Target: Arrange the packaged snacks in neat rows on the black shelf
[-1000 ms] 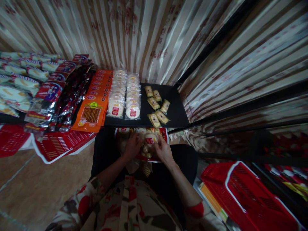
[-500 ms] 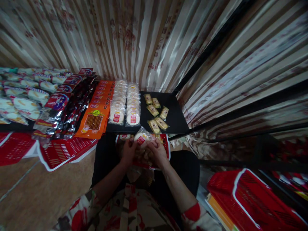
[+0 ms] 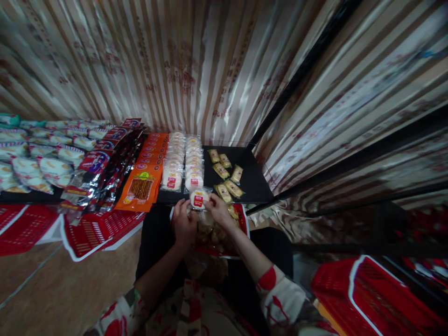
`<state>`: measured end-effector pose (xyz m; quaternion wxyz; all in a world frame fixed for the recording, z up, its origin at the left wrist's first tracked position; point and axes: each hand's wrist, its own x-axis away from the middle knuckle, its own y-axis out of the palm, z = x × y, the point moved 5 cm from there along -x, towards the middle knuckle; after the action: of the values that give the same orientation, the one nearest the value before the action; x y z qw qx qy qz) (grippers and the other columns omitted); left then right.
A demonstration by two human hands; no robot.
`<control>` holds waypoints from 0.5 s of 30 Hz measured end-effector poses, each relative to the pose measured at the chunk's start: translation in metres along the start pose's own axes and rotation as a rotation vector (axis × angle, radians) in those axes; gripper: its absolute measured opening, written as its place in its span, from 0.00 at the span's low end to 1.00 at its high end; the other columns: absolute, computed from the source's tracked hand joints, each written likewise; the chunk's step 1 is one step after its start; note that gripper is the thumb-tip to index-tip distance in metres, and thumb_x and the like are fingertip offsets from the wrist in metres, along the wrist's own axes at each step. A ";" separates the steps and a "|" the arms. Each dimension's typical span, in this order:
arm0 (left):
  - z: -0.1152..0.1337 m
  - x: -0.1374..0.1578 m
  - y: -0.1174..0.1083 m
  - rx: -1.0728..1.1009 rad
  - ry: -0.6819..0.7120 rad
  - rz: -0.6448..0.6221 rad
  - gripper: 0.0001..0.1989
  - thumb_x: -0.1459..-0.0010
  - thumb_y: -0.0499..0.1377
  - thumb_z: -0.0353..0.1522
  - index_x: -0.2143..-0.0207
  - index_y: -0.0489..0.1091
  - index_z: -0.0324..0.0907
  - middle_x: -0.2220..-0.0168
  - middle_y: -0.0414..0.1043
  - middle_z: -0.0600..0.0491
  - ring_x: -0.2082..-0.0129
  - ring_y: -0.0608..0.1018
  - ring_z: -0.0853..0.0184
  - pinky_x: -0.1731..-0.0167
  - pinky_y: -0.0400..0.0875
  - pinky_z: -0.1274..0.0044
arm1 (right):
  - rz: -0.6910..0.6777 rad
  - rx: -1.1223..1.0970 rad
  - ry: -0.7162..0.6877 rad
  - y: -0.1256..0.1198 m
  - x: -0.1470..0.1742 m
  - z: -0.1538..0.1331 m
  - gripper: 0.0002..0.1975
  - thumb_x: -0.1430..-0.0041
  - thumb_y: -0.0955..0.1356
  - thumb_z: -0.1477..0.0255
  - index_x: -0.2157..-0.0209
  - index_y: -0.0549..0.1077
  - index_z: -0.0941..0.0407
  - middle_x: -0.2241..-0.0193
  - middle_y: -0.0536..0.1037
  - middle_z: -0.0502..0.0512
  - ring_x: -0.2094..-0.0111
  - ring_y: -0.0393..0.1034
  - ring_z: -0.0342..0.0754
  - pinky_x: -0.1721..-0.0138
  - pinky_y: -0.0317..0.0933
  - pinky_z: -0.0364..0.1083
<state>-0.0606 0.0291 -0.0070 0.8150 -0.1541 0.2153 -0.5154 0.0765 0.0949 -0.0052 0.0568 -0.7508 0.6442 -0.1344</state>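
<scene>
A clear packet of round white rice crackers (image 3: 198,199) with a red label is held up at the front edge of the black shelf (image 3: 257,175). My right hand (image 3: 219,211) pinches its right side. My left hand (image 3: 184,225) is curled at its lower left corner, thumb against the wrapper; the exact grip there is partly hidden. Two rows of the same cracker packets (image 3: 171,175) lie just beyond on the shelf. Below my hands, a red basket (image 3: 244,219) on my lap contains wrapped snacks.
Several small yellow-wrapped snacks (image 3: 224,172) lie right of the crackers. To the left are orange snack bags (image 3: 140,186), dark red packets (image 3: 115,172) and white snack bags (image 3: 56,170). Red baskets (image 3: 93,231) stand below left, another red basket (image 3: 381,289) at right. A black frame bar (image 3: 297,79) slants upward.
The cracker packet has moved forward and a little left toward the cracker rows, now turned label up. My right hand has gone forward with it. The view has tilted slightly upward.
</scene>
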 end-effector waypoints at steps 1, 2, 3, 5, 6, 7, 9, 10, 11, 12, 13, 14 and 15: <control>0.005 -0.002 -0.001 -0.044 0.061 -0.020 0.17 0.48 0.51 0.28 0.55 0.67 0.39 0.49 0.61 0.44 0.50 0.67 0.60 0.49 0.63 0.67 | -0.001 0.037 -0.017 0.001 -0.005 -0.002 0.09 0.53 0.65 0.65 0.71 0.68 0.56 0.78 0.70 0.45 0.75 0.63 0.42 0.72 0.58 0.41; 0.009 -0.004 -0.001 -0.087 0.110 -0.041 0.17 0.47 0.50 0.27 0.55 0.67 0.40 0.48 0.60 0.44 0.48 0.66 0.60 0.48 0.62 0.67 | 0.004 0.077 -0.034 0.003 -0.010 -0.005 0.09 0.52 0.65 0.66 0.70 0.69 0.56 0.76 0.71 0.46 0.74 0.64 0.42 0.70 0.59 0.41; 0.012 -0.007 -0.001 -0.127 0.148 -0.058 0.17 0.47 0.50 0.27 0.54 0.67 0.40 0.47 0.60 0.45 0.47 0.65 0.60 0.47 0.61 0.66 | 0.011 0.132 -0.048 0.004 -0.015 -0.007 0.09 0.51 0.65 0.66 0.69 0.70 0.56 0.75 0.72 0.46 0.73 0.65 0.42 0.69 0.59 0.41; 0.015 -0.012 0.001 -0.194 0.189 -0.087 0.18 0.46 0.49 0.27 0.53 0.67 0.40 0.47 0.60 0.45 0.47 0.63 0.59 0.46 0.60 0.66 | 0.037 0.294 -0.067 0.005 -0.022 -0.011 0.08 0.50 0.65 0.67 0.69 0.72 0.55 0.74 0.72 0.48 0.72 0.65 0.43 0.68 0.59 0.42; 0.014 -0.015 0.003 -0.220 0.193 -0.104 0.18 0.46 0.49 0.27 0.53 0.67 0.40 0.46 0.60 0.45 0.46 0.63 0.59 0.46 0.60 0.66 | 0.053 0.385 -0.073 0.005 -0.025 -0.012 0.08 0.50 0.66 0.67 0.70 0.72 0.55 0.74 0.72 0.49 0.72 0.65 0.44 0.68 0.59 0.42; 0.013 -0.017 0.005 -0.242 0.190 -0.120 0.19 0.46 0.49 0.27 0.52 0.67 0.40 0.45 0.59 0.45 0.46 0.63 0.59 0.46 0.61 0.66 | 0.071 0.471 -0.076 0.005 -0.028 -0.014 0.08 0.49 0.66 0.66 0.70 0.73 0.55 0.73 0.72 0.50 0.72 0.65 0.44 0.68 0.59 0.43; 0.010 -0.021 0.009 -0.278 0.185 -0.154 0.20 0.46 0.49 0.27 0.50 0.66 0.39 0.44 0.59 0.45 0.46 0.62 0.58 0.46 0.61 0.66 | 0.114 0.594 -0.071 0.004 -0.032 -0.015 0.09 0.48 0.67 0.65 0.68 0.74 0.55 0.72 0.72 0.52 0.71 0.66 0.45 0.67 0.59 0.43; 0.009 -0.022 0.011 -0.293 0.185 -0.170 0.21 0.46 0.49 0.27 0.50 0.66 0.39 0.44 0.59 0.45 0.46 0.62 0.58 0.46 0.61 0.66 | 0.136 0.625 -0.072 0.003 -0.033 -0.015 0.10 0.48 0.67 0.65 0.66 0.74 0.55 0.71 0.73 0.53 0.70 0.66 0.46 0.67 0.60 0.44; 0.008 -0.023 0.012 -0.307 0.187 -0.181 0.21 0.46 0.50 0.27 0.49 0.65 0.38 0.44 0.58 0.44 0.46 0.62 0.58 0.46 0.60 0.66 | 0.155 0.639 -0.080 0.003 -0.034 -0.015 0.10 0.48 0.67 0.66 0.65 0.74 0.55 0.70 0.73 0.54 0.68 0.67 0.46 0.65 0.60 0.44; 0.008 -0.023 0.014 -0.318 0.191 -0.190 0.21 0.46 0.50 0.27 0.49 0.65 0.38 0.43 0.58 0.44 0.46 0.62 0.58 0.46 0.60 0.66 | 0.171 0.643 -0.091 0.003 -0.035 -0.014 0.11 0.48 0.67 0.66 0.64 0.74 0.56 0.68 0.73 0.55 0.67 0.67 0.47 0.64 0.60 0.44; 0.008 -0.023 0.015 -0.326 0.195 -0.194 0.22 0.46 0.50 0.27 0.48 0.65 0.37 0.43 0.58 0.43 0.46 0.62 0.57 0.45 0.60 0.66 | 0.182 0.642 -0.105 0.003 -0.036 -0.014 0.11 0.48 0.67 0.66 0.63 0.74 0.56 0.67 0.74 0.56 0.66 0.67 0.47 0.63 0.60 0.44; 0.008 -0.024 0.015 -0.331 0.196 -0.196 0.22 0.46 0.50 0.27 0.48 0.65 0.37 0.43 0.58 0.43 0.45 0.62 0.57 0.45 0.60 0.66 | 0.183 0.640 -0.119 0.004 -0.037 -0.014 0.12 0.47 0.67 0.66 0.62 0.74 0.56 0.67 0.74 0.56 0.65 0.67 0.48 0.62 0.61 0.45; 0.008 -0.024 0.016 -0.333 0.194 -0.193 0.22 0.47 0.50 0.27 0.48 0.64 0.37 0.43 0.58 0.43 0.45 0.62 0.57 0.45 0.59 0.66 | 0.178 0.638 -0.128 0.005 -0.039 -0.013 0.12 0.47 0.67 0.66 0.62 0.74 0.56 0.66 0.74 0.57 0.65 0.67 0.48 0.61 0.61 0.45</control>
<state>-0.0531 0.0576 -0.0028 0.7006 -0.2562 0.3590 -0.5609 0.0631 0.1331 0.0011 0.3408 -0.6428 0.6278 -0.2766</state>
